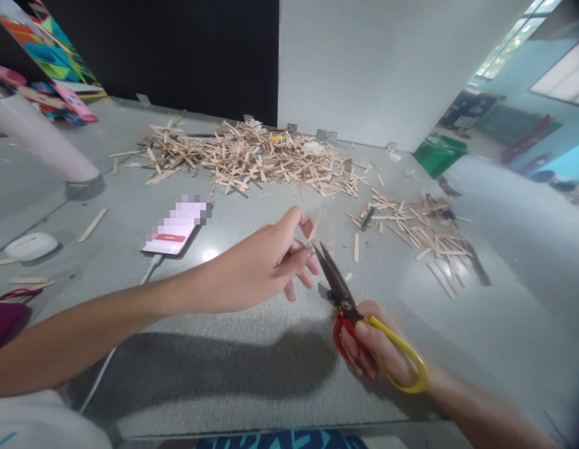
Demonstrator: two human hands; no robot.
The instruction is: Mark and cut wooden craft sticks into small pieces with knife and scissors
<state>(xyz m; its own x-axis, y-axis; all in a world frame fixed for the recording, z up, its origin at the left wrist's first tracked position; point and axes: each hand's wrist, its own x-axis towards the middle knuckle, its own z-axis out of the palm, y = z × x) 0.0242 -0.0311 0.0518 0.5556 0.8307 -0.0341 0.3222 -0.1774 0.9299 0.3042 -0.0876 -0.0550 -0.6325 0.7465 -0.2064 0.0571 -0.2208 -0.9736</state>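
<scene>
My left hand [280,255] is raised over the grey table, pinching a small wooden stick [316,226] between thumb and fingertips. Part of the stick is blurred, and the fingers cover its lower end. Just to the right, my right hand [378,343] grips a pair of scissors [342,296] by its red and yellow handles. The dark blades are slightly parted, their tips pointing up and left, close to the left fingertips. Beyond both hands lies a wide heap of wooden sticks [252,156]. A smaller scattered pile of sticks [425,227] is at the right.
A phone [175,231] with a white charging cable [151,269] lies left of my forearm. Further left are a white mouse [31,247] and a pale bottle [41,134]. A black and white panel [336,68] stands behind the heap; a green bin [439,154] is beyond, right.
</scene>
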